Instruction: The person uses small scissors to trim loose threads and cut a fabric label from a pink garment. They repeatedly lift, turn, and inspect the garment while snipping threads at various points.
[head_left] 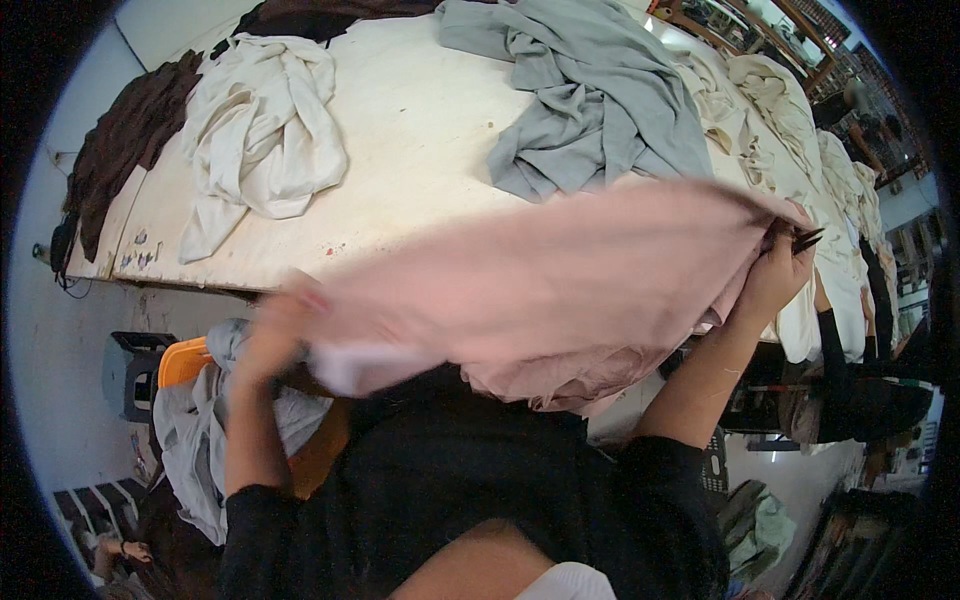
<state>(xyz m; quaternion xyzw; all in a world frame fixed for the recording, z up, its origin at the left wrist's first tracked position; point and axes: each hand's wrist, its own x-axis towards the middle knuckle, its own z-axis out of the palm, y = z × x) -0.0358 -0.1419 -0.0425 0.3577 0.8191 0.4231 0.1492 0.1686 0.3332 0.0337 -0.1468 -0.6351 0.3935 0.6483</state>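
Note:
A pink cloth (560,265) is stretched between my two hands over the near edge of the table, its lower part hanging in folds in front of me. My left hand (285,325) is blurred by motion and grips the cloth's left end, where a paler patch shows. At the far right, my right hand (785,265) is closed on the upper corner of the same cloth. Dark pointed tips, like those of thread snips (808,240), stick out from the right hand; the rest of that tool is hidden.
On the white table (400,130) lie a white cloth (265,130), a grey cloth (600,110) and dark brown fabric (130,140). Cream fabrics (775,95) line the right side. Below left, grey cloth hangs over an orange crate (182,360) beside a dark stool (137,370). Other people are at right.

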